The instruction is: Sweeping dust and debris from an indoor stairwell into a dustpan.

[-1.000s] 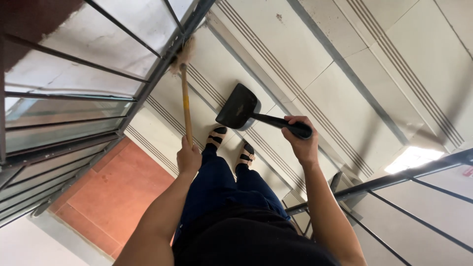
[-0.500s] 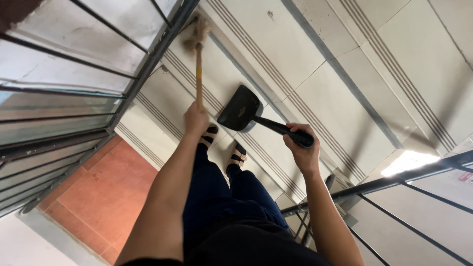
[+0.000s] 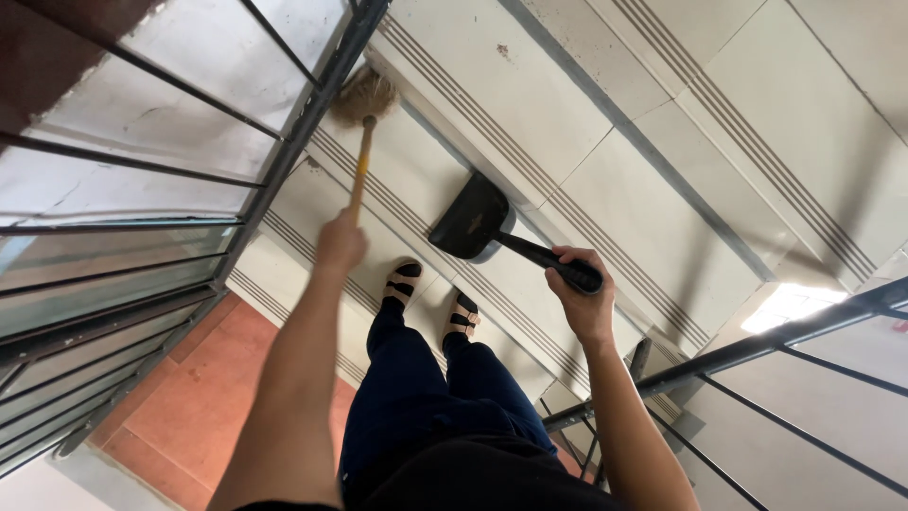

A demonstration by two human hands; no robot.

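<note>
Extended farther, left hand (image 3: 340,243) pushes broom (image 3: 363,99); right hand (image 3: 579,303) grips dustpan (image 3: 471,219).

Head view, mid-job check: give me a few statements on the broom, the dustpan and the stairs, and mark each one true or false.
1. The left hand grips a yellow-handled straw broom. True.
2. The right hand holds a red plastic bucket. False: it holds a black dustpan by its handle.
3. The broom's bristles sit by the dark metal railing. True.
4. The person is barefoot. False: black-strapped sandals are on the feet.
5. The dustpan lies behind the feet. False: it is ahead of them, over the pale grooved stair step.
</note>
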